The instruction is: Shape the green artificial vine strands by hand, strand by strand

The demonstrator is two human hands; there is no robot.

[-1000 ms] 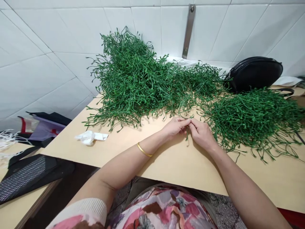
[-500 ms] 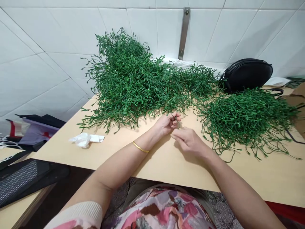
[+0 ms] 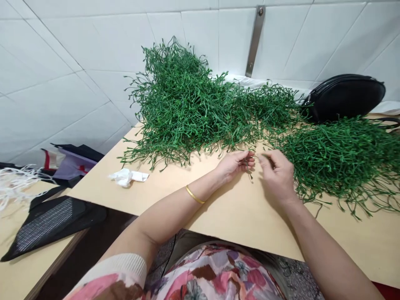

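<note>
My left hand [image 3: 236, 166] is closed on a thin green stem [image 3: 250, 175], palm turned partly up. The stem's tip hangs below the fingers. Facing it, my right hand [image 3: 277, 173] is pinched, thumb against forefinger, at a fine strand that seems to run across from the left fingers. Behind both hands spreads a large heap of green plastic-looking stems [image 3: 187, 104] with small budded tips. A second heap of the same stems [image 3: 346, 158] lies just right of my right hand.
A black zipped bag [image 3: 346, 96] stands at the back right. Crumpled white tissue [image 3: 126, 177] lies on the pale table [image 3: 175, 204] at left. A black mesh-patterned item [image 3: 46, 225] and white cords [image 3: 18, 183] rest on a lower surface. The tiled wall [image 3: 109, 37] bounds the back.
The view has shifted slightly left. My hands have drawn a little apart, and my left fingers have loosened somewhat, with the stem's tip now showing beneath them.
</note>
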